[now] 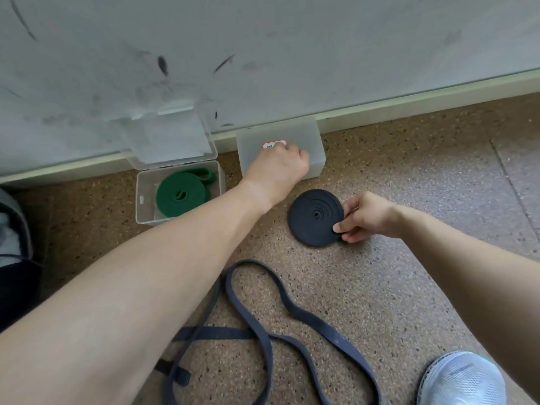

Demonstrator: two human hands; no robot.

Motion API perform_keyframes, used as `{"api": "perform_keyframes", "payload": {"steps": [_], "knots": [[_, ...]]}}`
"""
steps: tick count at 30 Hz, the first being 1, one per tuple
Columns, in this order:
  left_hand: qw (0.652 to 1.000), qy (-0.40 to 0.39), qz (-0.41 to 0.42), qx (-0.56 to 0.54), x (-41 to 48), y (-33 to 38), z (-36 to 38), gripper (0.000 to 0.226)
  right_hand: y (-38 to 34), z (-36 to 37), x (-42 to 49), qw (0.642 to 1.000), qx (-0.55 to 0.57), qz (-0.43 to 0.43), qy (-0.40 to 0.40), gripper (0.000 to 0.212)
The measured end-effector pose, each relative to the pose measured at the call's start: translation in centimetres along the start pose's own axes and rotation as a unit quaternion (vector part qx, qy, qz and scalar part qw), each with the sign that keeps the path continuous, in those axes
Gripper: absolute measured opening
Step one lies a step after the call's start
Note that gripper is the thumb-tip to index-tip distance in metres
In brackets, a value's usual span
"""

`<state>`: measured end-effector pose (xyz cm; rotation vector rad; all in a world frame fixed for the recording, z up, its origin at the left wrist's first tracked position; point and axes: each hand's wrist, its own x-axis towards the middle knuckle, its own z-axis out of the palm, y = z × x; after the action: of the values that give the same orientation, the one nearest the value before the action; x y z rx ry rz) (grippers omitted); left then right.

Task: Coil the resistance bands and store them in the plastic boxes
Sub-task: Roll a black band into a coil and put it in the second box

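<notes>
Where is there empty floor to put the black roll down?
Bare floor lies right of the closed box, along the wall, and between the black roll and the shoe. It is crowded left of that, around the open box, and nearer you, where the loose band sprawls.

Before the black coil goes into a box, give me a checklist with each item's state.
1. Grip on black coil: ok, right hand pinches its edge.
2. Lid of closed box raised: not ok, left hand lies on top.
3. Inside of closed box free: cannot tell, walls frosted.
4. Room in open box: not ok, green coil lies inside.
5. Coil clear of loose band: ok, it lies apart, nearer the person.
</notes>
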<state>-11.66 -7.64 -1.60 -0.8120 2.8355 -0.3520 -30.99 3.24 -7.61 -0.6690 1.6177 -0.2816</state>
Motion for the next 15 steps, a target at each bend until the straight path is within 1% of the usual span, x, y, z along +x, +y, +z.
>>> {"api": "perform_keyframes", "payload": {"steps": [3,5,8,10,11,12,13,15], "knots": [[0.998,0.023,0.019,0.061,0.3,0.2,-0.2,0.021,0.0,0.1,-0.1,1.000,0.008,-0.001,-0.004,0.024],[0.994,0.022,0.014,0.105,0.3,0.7,-0.3,0.026,-0.1,0.1,-0.1,1.000,0.010,-0.001,-0.005,0.023],[0.993,-0.010,0.013,0.115,0.3,1.3,-0.4,0.029,-0.1,0.1,-0.2,1.000,0.016,-0.003,-0.005,0.022],[0.994,-0.010,0.018,0.103,0.3,1.4,-1.0,0.030,0.0,0.2,-0.4,1.000,0.019,-0.006,-0.002,0.022],[0.996,0.005,0.021,0.091,0.3,1.3,-1.4,0.031,0.1,0.3,-0.5,1.000,0.020,-0.008,-0.001,0.022],[0.997,0.006,0.025,0.068,0.3,1.1,-1.7,0.031,0.1,0.4,-0.5,1.000,0.020,-0.010,0.000,0.022],[0.999,0.001,0.022,0.023,0.4,0.8,-2.3,0.029,0.2,0.4,-0.6,1.000,0.021,-0.014,0.002,0.021],[0.998,0.000,-0.010,-0.068,0.5,-0.4,-3.1,0.027,0.4,0.5,-0.7,0.999,0.022,-0.026,0.009,0.019]]}}
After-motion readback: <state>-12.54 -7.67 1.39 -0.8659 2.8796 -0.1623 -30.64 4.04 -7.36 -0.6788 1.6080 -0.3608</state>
